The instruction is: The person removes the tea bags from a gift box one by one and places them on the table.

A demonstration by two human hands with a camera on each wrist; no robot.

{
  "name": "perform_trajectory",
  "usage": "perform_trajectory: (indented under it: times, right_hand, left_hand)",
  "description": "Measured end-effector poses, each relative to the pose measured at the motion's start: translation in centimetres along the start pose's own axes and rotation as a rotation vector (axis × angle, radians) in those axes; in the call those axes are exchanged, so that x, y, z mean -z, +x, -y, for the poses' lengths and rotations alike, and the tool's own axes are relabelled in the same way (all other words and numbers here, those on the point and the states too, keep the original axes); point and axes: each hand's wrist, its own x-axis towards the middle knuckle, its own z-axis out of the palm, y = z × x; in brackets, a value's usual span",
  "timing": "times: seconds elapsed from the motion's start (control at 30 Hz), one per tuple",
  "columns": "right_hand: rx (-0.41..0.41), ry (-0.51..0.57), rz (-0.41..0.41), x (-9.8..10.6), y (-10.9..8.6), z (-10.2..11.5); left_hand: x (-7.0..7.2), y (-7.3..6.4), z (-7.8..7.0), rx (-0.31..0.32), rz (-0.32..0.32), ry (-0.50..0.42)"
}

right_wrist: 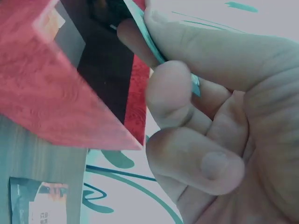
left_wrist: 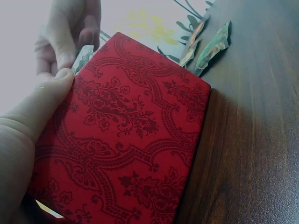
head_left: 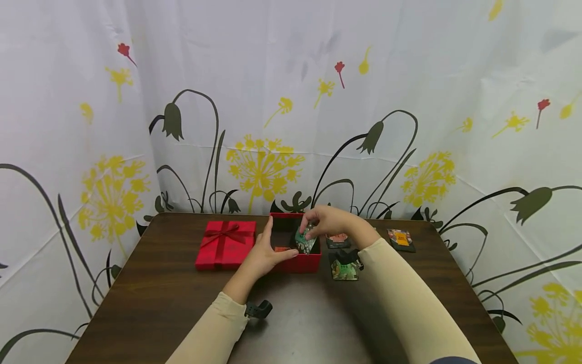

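An open red box (head_left: 297,264) with a dark inside stands near the back of the table. My left hand (head_left: 262,256) holds its front left corner, thumb along the front rim and fingers up the left side. Over the box my right hand (head_left: 328,221) pinches a small green printed sachet (head_left: 305,239) between thumb and fingers; the sachet is tilted, its lower end at the opening. Inside, a sachet with orange print (head_left: 282,249) shows partly. The left wrist view shows the patterned front wall (left_wrist: 126,130) and my thumb tip touching or close to the sachet.
Left of the box lies a red lid (head_left: 225,245) with a ribbon bow. To the right are a green sachet (head_left: 344,270), a reddish sachet (head_left: 338,239) partly behind my right arm, and an orange-labelled sachet (head_left: 401,239) farther out. A patterned curtain (head_left: 291,101) hangs behind.
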Motion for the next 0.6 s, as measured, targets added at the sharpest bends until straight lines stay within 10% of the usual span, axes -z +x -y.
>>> perform_trajectory:
  times: [0.6]
  right_hand:
    - [-0.014, 0.017, -0.199, -3.2, -4.3, -1.7]
  left_hand:
    - [-0.1, -0.1, -0.1, 0.004, 0.006, -0.012]
